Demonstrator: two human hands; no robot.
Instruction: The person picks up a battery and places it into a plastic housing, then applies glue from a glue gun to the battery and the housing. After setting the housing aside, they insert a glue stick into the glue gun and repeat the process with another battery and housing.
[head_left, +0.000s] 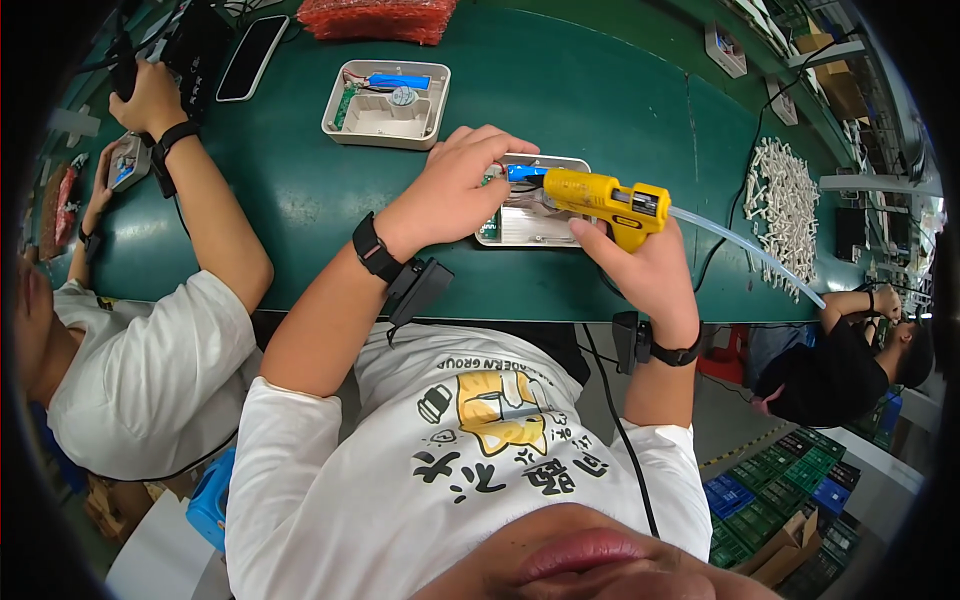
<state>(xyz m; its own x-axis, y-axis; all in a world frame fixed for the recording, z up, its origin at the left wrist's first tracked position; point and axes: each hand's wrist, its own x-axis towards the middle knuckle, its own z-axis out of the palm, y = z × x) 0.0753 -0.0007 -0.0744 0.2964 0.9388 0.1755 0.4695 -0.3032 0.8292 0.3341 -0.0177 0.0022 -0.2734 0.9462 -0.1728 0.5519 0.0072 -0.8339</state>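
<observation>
A shallow white plastic housing lies on the bench before me, partly covered by my hands. My left hand grips its left side, with fingers along the far rim and the thumb reaching inside. A blue wrapped battery shows near the housing's far wall, and a green circuit board edge is at its left. My right hand is wrapped round the handle of a yellow hot glue gun. The gun's nozzle points left over the housing, close to the battery; its tip is hard to make out. A translucent glue stick trails from its back.
A second open housing with a blue battery stands farther left. Beyond lie a phone and red packaging. Several small white parts are heaped at right. Co-workers sit left and right; a black cable crosses the bench.
</observation>
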